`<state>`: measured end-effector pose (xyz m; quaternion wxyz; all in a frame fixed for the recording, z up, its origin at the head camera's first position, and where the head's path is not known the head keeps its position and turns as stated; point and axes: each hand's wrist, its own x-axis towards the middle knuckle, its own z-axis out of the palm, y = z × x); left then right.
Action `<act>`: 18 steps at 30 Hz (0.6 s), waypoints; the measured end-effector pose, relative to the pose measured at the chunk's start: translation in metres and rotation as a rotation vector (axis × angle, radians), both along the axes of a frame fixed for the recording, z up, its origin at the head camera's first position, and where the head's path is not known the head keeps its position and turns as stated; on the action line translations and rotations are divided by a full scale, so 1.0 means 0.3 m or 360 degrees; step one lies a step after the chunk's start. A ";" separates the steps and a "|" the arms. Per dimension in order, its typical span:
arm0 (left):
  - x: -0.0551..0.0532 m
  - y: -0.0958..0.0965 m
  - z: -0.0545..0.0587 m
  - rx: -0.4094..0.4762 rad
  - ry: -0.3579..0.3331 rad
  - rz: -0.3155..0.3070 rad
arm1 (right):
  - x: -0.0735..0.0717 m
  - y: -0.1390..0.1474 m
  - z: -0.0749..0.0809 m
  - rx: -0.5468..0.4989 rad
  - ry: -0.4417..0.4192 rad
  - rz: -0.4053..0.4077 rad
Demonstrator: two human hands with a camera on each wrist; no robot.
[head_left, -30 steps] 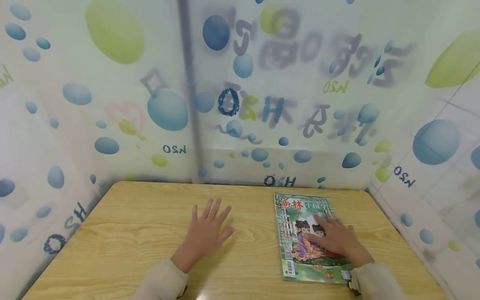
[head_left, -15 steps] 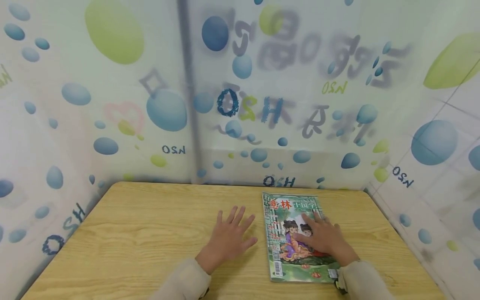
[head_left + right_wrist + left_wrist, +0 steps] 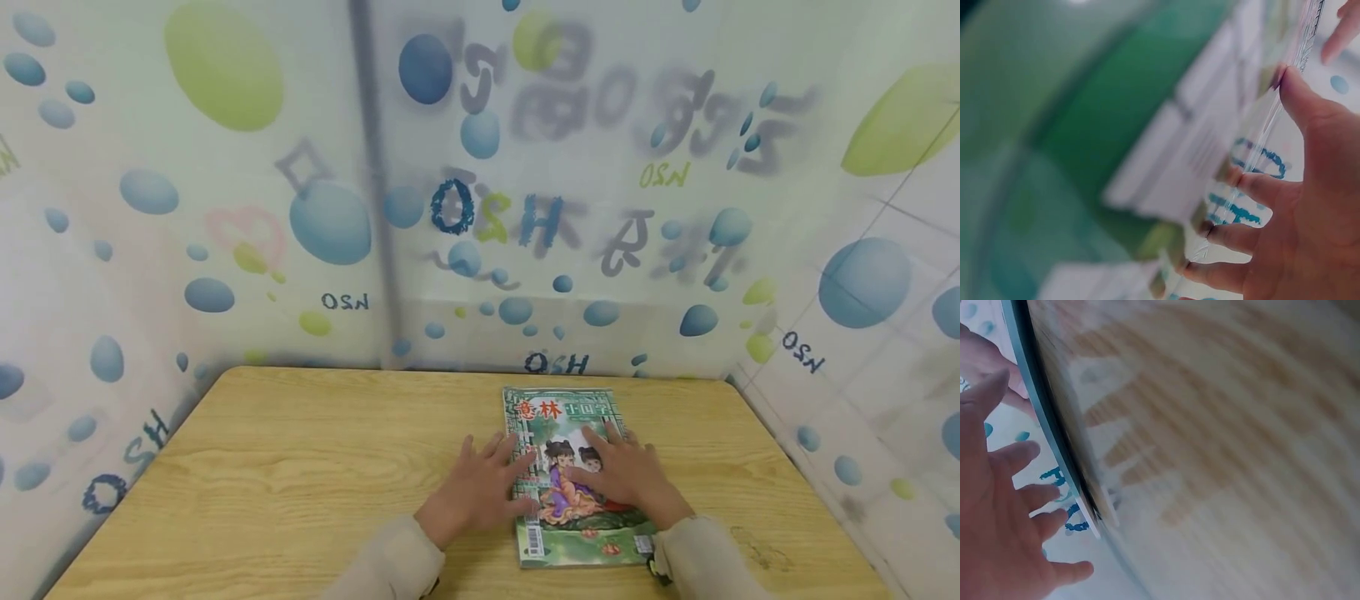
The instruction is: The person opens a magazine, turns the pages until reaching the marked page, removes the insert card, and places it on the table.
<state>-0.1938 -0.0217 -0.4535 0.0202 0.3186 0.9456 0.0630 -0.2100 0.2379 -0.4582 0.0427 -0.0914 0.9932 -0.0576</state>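
Note:
A green-covered magazine (image 3: pixel 570 542) with red and white lettering and two cartoon children lies flat right of the table's middle. My right hand (image 3: pixel 628 473) rests on its cover with fingers spread, and the right wrist view shows the fingertips (image 3: pixel 1244 180) touching the glossy surface. At the left edge of the magazine, my left hand (image 3: pixel 483 486) has its fingers spread too, the fingertips overlapping that edge in the head view. The left wrist view shows this hand (image 3: pixel 1004 506) beside the magazine's spine (image 3: pixel 1044 412), close over the table.
The wooden table (image 3: pixel 285 467) extends to both sides of the magazine. A pale curtain (image 3: pixel 315 125) printed with blue and green drops and lettering hangs behind it and along both sides. Both forearms wear light sleeves (image 3: pixel 397 558).
The magazine has slid left together with my right hand. My left hand has moved right, from over bare table to the magazine's left edge.

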 end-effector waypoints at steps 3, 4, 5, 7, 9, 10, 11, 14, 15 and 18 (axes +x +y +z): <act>0.003 0.001 0.000 -0.0047 -0.0078 -0.0025 | 0.002 -0.015 0.002 -0.0003 -0.0018 0.0015; 0.003 0.000 0.001 -0.0068 -0.0091 -0.0025 | 0.003 -0.020 0.003 -0.0006 -0.0026 0.0018; 0.004 -0.001 0.001 -0.0087 -0.0099 -0.0028 | 0.004 -0.025 0.005 -0.0008 -0.0032 0.0022; 0.006 -0.004 0.002 -0.0120 -0.0102 -0.0026 | 0.006 -0.034 0.009 -0.0016 -0.0044 0.0018; 0.008 -0.007 0.005 -0.0124 -0.0107 -0.0019 | 0.008 -0.040 0.012 -0.0026 -0.0058 0.0010; 0.009 -0.009 0.008 -0.0125 -0.0107 -0.0014 | 0.009 -0.043 0.015 -0.0033 -0.0066 0.0009; 0.010 -0.010 0.010 -0.0127 -0.0104 -0.0013 | 0.010 -0.046 0.019 -0.0041 -0.0077 0.0008; 0.009 -0.013 0.018 -0.0118 -0.0115 -0.0007 | 0.010 -0.048 0.028 -0.0084 -0.0132 0.0014; 0.008 -0.014 0.020 -0.0116 -0.0120 -0.0004 | 0.012 -0.048 0.033 -0.0101 -0.0152 0.0021; 0.004 -0.020 0.025 -0.0117 -0.0129 -0.0007 | 0.012 -0.045 0.046 -0.0138 -0.0212 0.0040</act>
